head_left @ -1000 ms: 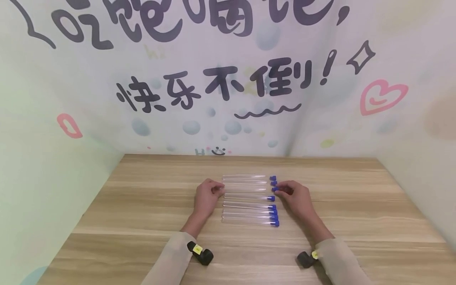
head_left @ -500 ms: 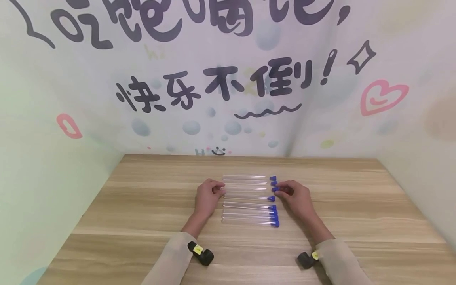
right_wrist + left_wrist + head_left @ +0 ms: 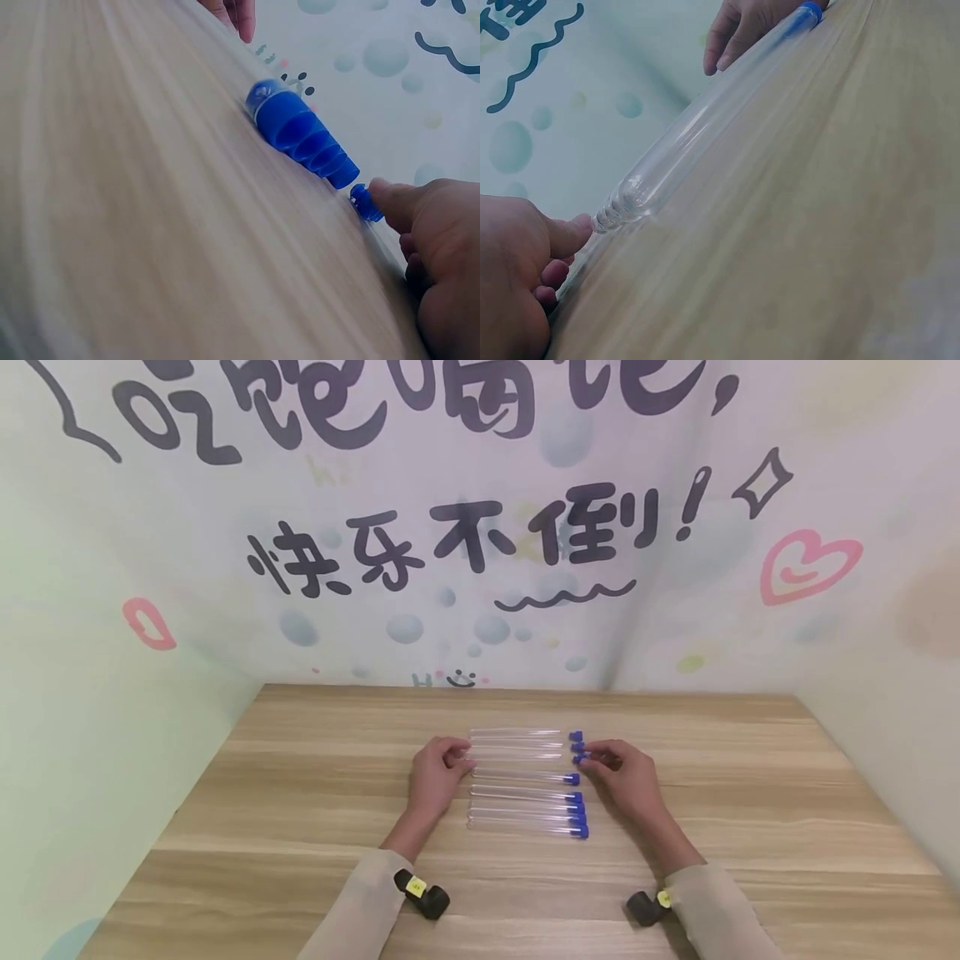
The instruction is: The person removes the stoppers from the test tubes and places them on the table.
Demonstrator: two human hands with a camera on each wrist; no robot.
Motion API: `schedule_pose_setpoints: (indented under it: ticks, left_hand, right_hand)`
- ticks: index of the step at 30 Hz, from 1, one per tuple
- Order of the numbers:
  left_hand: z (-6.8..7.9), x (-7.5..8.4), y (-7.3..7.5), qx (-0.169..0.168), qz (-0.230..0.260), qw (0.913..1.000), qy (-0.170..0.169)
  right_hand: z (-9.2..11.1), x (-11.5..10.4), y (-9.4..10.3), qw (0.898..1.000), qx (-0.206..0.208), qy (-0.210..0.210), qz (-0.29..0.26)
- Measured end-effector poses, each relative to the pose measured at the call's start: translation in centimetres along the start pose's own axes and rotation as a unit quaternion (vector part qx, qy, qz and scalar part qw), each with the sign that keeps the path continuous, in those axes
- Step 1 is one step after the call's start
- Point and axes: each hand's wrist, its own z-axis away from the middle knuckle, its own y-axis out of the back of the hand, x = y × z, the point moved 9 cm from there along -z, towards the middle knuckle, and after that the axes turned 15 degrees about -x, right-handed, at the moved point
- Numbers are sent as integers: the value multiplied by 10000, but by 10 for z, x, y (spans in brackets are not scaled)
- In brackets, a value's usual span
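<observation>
Left hand point(image 3: 437, 778): pinching one clear, round-ended tube point(image 3: 521, 759). Right hand point(image 3: 628, 782): pinching one small blue cap point(image 3: 581, 759), apart from tube.

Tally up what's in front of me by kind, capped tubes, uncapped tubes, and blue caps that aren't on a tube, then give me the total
Capped tubes: 5
Uncapped tubes: 3
Loose blue caps: 3
Total: 11, counting each capped tube as one
</observation>
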Motion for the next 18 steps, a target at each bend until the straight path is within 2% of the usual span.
schedule_pose_setpoints:
  ticks: [5, 10, 18]
  left_hand:
    - [4, -1, 2, 21, 201, 9998, 96]
    - [6, -2, 4, -6, 343, 9993, 116]
    - [13, -3, 3, -131, 377, 9992, 76]
  right_hand:
    - [4, 1, 5, 9995, 213, -40, -224]
    - [9, 3, 3, 9983, 139, -230, -521]
    - [18, -2, 0, 9993, 68, -106, -344]
